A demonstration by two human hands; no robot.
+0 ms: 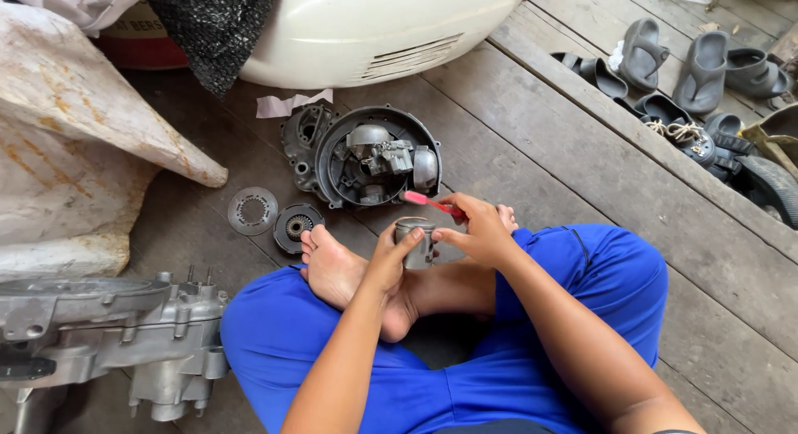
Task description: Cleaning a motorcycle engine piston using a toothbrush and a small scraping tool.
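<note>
Both hands met above the crossed bare feet. Left hand reached up from below, forearm straight, fingers wrapped around a small metal cylinder. Right hand bent in at the wrist, pinching a red toothbrush over the cylinder's top. Round engine cover lay just beyond on the plank floor.

i sit cross-legged, bare feet tucked in front of me. my left hand reaches forward from a bent arm, thumb and fingers curled in a grip. my right hand comes in from the other side, wrist bent inward, fingers pinched shut just above my left.
</note>
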